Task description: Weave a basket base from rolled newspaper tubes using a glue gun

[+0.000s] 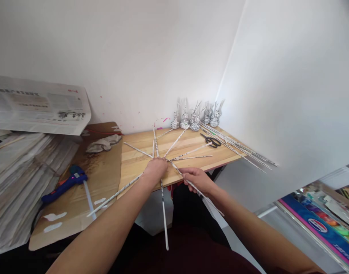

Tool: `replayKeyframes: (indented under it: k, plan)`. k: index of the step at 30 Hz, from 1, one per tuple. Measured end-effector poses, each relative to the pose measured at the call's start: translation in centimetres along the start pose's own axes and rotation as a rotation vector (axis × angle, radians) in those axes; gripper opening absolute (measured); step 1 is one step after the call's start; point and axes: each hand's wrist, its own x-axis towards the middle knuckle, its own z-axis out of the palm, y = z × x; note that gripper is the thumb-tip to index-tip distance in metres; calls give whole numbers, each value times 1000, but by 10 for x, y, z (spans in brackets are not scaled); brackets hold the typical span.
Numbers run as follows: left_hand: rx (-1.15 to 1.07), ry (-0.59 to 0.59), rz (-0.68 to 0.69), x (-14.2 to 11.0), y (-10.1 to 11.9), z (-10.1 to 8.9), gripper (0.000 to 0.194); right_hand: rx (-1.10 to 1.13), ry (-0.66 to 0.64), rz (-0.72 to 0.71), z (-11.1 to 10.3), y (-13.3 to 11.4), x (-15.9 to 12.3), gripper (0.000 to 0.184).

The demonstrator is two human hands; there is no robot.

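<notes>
Several rolled-newspaper sticks (176, 142) radiate like spokes from one crossing on the wooden table top (136, 161). My left hand (155, 170) is closed over that crossing, so how the sticks are joined there is hidden. A single rolled stick (198, 190) runs from the crossing toward my lower right, and my right hand (197, 179) is closed on it, pinching it between thumb and fingers. One more stick (164, 217) sticks out over the table's front edge toward my body, and another (117, 193) points to the lower left.
Black scissors (212, 140) lie behind the spokes beside a bundle of paper sticks (234, 141). Several small woven paper figures (195, 122) stand against the wall. To the left are a blue glue gun (66, 184), cardboard (105, 161), a glove (102, 144) and stacked newspapers (23, 182).
</notes>
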Motion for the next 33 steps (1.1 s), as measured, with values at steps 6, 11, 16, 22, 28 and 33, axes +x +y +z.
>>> replayKeyframes:
  k: [6,11,16,22,28,33]
  plan:
    - [10,9,-49,-7,-10,1,29,-451,-63,-313,23,0,-5,40]
    - [-64,99,-74,-11,-15,7,30,-566,-94,-367,39,-10,-2,24]
    - [-36,133,-67,-12,-16,12,34,-448,-204,-280,50,-14,-4,8]
    - [-60,138,-72,-12,-19,11,30,-314,-278,-176,59,-16,-5,22]
    - [-147,208,-117,-16,-24,18,25,-834,-157,-508,53,-27,-8,18]
    - [-151,235,-132,-18,-21,21,25,-803,88,-398,32,-44,21,20]
